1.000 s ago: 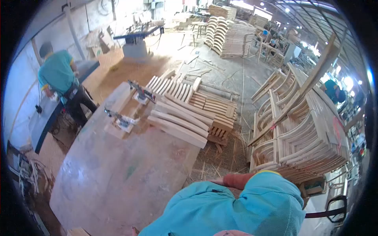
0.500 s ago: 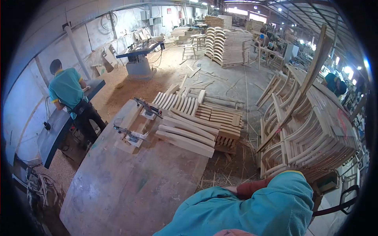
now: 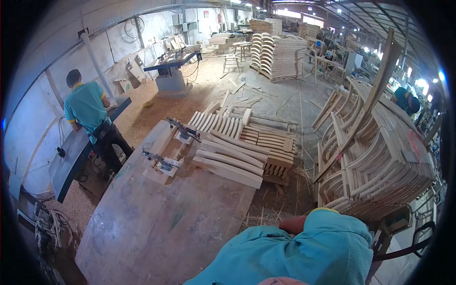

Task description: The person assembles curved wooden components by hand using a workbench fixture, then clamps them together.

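Neither of my hands shows. At the lower right my turquoise sleeve [image 3: 327, 237] ends in a short stretch of forearm [image 3: 292, 225], and the hand beyond it is hidden by my shirt. In front of me lies a worn wooden worktable [image 3: 161, 232]. On its far part sits a wooden jig with two toggle clamps, a farther clamp [image 3: 183, 129] and a nearer clamp [image 3: 162, 160]. Several thick curved wooden pieces [image 3: 230, 167] rest side by side at the table's right edge, apart from my visible arm.
Stacked curved slats [image 3: 273, 145] stand past the table's right edge. At right rises a large stack of curved wooden frames [image 3: 375, 161] with a leaning plank [image 3: 363, 109]. A co-worker [image 3: 90, 109] bends over a dark bench [image 3: 71, 164]. Offcuts [image 3: 244, 99] litter the floor.
The whole view has shifted slightly to the right and down. My right forearm has drawn in closer to my body, with less of it showing. The co-worker remains at the bench.
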`<state>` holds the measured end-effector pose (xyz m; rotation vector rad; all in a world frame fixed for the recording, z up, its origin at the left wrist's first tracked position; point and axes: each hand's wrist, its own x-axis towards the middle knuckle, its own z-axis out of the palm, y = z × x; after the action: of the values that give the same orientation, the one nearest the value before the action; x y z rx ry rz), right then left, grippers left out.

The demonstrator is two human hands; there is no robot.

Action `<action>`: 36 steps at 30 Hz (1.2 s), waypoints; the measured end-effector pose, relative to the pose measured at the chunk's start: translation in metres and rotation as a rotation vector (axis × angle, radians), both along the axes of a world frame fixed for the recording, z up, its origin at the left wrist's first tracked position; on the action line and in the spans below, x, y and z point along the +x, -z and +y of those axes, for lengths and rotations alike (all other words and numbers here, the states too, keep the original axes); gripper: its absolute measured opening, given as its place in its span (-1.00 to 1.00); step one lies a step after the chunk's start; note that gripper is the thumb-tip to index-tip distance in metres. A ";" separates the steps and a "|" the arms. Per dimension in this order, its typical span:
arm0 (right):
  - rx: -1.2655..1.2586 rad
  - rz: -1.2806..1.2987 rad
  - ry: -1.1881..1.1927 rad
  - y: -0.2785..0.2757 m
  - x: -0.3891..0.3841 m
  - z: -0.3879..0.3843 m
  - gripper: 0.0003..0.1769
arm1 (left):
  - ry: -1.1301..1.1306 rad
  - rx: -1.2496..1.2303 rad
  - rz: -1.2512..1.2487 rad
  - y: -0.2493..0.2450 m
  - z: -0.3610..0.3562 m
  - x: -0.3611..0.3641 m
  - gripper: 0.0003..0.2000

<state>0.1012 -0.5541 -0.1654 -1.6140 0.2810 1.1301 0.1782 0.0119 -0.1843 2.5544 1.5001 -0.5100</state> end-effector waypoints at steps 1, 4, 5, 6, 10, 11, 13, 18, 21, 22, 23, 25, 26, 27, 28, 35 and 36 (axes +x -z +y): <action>-0.065 -0.003 -0.006 -0.007 -0.015 -0.009 -0.34 | -0.005 -0.004 -0.002 0.001 0.001 0.000 0.28; -0.207 -0.005 0.007 -0.024 -0.043 -0.026 -0.35 | -0.010 -0.014 0.001 0.001 0.002 0.000 0.28; -0.225 -0.005 0.007 -0.024 -0.050 -0.026 -0.36 | -0.011 -0.015 -0.001 0.001 0.002 0.000 0.28; -0.247 -0.005 0.019 -0.025 -0.056 -0.027 -0.37 | -0.007 -0.019 0.004 0.001 0.001 -0.001 0.28; -0.281 -0.024 0.060 -0.024 -0.063 -0.024 -0.39 | 0.001 -0.017 0.004 0.000 0.001 0.001 0.28; -0.281 -0.026 0.060 -0.022 -0.062 -0.022 -0.39 | 0.002 -0.012 0.004 0.000 0.002 0.001 0.28; -0.283 -0.034 0.068 -0.019 -0.063 -0.021 -0.40 | 0.003 -0.016 0.006 0.000 0.002 0.000 0.28; -0.305 -0.053 0.094 -0.017 -0.061 -0.020 -0.43 | 0.013 -0.020 0.008 0.000 0.002 0.000 0.28; -0.307 -0.062 0.096 -0.016 -0.059 -0.017 -0.45 | 0.016 -0.019 0.003 0.000 0.002 0.002 0.28; -0.309 -0.067 0.094 -0.015 -0.059 -0.018 -0.45 | 0.013 -0.022 0.005 -0.001 0.001 0.003 0.28; -0.310 -0.071 0.094 -0.015 -0.058 -0.017 -0.46 | 0.009 -0.024 0.004 0.001 0.001 0.001 0.28; -0.315 -0.071 0.096 -0.015 -0.059 -0.017 -0.47 | 0.003 -0.026 0.006 0.001 0.002 0.001 0.28; -0.317 -0.069 0.096 -0.014 -0.060 -0.017 -0.47 | 0.006 -0.023 0.006 0.001 0.003 0.000 0.28; -0.313 -0.071 0.096 -0.013 -0.061 -0.017 -0.48 | 0.008 -0.025 0.007 0.000 0.003 0.000 0.28; -0.319 -0.071 0.095 -0.013 -0.061 -0.017 -0.48 | 0.008 -0.025 0.006 0.000 0.002 0.001 0.28; -0.320 -0.079 0.103 -0.011 -0.061 -0.016 -0.52 | 0.017 -0.021 0.010 0.000 0.001 0.001 0.28; -0.321 -0.080 0.101 -0.011 -0.061 -0.016 -0.53 | 0.015 -0.026 0.012 0.001 0.002 0.001 0.28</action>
<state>0.0404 -0.5700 -0.1548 -1.8985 0.5063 0.9757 0.1792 0.0135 -0.1849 2.5495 1.4690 -0.5445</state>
